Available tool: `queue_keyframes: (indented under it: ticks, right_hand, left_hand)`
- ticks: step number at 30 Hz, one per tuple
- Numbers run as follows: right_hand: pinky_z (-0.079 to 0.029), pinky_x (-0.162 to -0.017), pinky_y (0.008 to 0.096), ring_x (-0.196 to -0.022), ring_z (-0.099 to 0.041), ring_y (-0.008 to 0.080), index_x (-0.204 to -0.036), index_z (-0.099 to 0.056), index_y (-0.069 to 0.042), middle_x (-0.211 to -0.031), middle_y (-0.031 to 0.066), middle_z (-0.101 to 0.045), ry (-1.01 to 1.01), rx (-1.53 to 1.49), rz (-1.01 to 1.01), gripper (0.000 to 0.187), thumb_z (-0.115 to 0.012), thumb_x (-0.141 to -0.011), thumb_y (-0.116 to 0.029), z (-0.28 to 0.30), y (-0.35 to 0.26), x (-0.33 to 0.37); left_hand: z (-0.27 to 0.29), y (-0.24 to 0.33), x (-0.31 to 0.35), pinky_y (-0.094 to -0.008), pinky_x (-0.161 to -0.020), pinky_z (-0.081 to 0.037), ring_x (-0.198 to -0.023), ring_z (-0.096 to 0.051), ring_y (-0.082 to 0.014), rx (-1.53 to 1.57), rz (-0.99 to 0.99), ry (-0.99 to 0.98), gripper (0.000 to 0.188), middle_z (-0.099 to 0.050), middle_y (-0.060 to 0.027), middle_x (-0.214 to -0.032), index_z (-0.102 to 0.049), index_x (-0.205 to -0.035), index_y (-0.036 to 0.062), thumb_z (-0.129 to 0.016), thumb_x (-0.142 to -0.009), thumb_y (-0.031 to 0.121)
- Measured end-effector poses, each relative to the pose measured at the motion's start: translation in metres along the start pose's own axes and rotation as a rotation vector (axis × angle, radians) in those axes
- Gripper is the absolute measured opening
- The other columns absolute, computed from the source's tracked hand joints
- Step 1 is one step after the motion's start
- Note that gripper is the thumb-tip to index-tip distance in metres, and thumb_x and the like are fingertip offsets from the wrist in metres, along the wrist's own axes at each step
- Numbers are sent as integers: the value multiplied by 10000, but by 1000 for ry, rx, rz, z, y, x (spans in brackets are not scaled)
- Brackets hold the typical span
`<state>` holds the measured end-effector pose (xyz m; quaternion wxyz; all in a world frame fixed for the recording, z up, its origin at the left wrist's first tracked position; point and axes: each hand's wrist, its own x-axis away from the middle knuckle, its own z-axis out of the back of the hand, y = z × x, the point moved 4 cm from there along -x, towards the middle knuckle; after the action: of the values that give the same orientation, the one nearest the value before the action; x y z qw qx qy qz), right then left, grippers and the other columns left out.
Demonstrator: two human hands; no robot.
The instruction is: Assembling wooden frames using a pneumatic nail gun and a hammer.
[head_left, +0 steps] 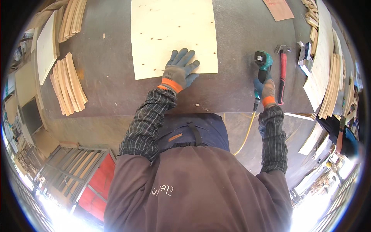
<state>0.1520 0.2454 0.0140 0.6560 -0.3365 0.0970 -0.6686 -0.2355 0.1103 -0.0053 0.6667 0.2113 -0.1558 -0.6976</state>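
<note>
Flat on a pale plywood sheet (174, 34) dotted with dark marks, my left hand (179, 70) rests near its front edge, gloved in grey and blue, fingers spread. My right hand (267, 89), in a matching glove with an orange cuff, is closed round the handle of a teal and black air nail gun (263, 60). From the handle's end a yellow air hose (247, 131) drops over the table edge. Just right of the nail gun lies a claw hammer (283, 75) with a red and black handle.
Bundled wooden strips (68, 85) lie on the dark table (104, 73) at the left. More strips (330, 87) and a long board (322, 46) line the right side, near a small box (305, 58). A reddish-brown piece (279, 9) lies far right. A red-sided metal frame (94, 185) stands lower left.
</note>
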Motion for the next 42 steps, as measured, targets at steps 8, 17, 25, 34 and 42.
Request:
queue_keyframes:
  ticks: [8, 17, 25, 34, 42]
  right_hand:
    - [-536, -641, 315, -753, -650, 111, -1199, -677, -12, -862, 19, -675, -561, -647, -83, 331, -733, -939, -210, -16, -92, 107]
    - [-530, -657, 307, -740, -626, 111, -1332, -655, -3, -887, 18, -678, -570, -586, -109, 433, -686, -932, -167, -45, -120, 109]
    - [-485, -616, 299, -673, -585, 108, -1285, -637, -10, -829, 14, -608, -621, -741, -189, 354, -611, -939, -77, -39, -125, 114]
    - [-510, -619, 304, -656, -604, 135, -1310, -601, 19, -796, 36, -604, -526, -678, -113, 395, -639, -928, -74, -22, -145, 139]
    - [-510, -624, 302, -713, -610, 134, -1372, -580, 18, -843, 59, -627, -596, -732, -131, 451, -650, -935, -69, -48, -149, 155]
  left_hand:
    - [3, 3, -1, -541, -1314, -286, -1535, -433, -326, 30, -47, 31, 450, -546, -84, -1604, -775, -1290, 199, -833, -880, 375]
    - [3, 2, 1, -531, -1311, -300, -1544, -420, -307, 14, -29, 12, 453, -526, -67, -1617, -768, -1301, 210, -825, -886, 382]
    - [-2, 0, 3, -522, -1320, -288, -1558, -398, -297, -12, -34, 6, 453, -510, -68, -1632, -762, -1313, 210, -813, -898, 383]
    - [21, -3, 7, -531, -1325, -260, -1549, -397, -339, -21, 7, -114, 506, -509, -126, -1623, -735, -1350, 178, -813, -896, 389]
    - [98, -144, 118, -391, -997, -625, -1210, -706, -329, 259, 584, 47, 611, -589, -170, -1522, -679, -1420, 126, -872, -841, 101]
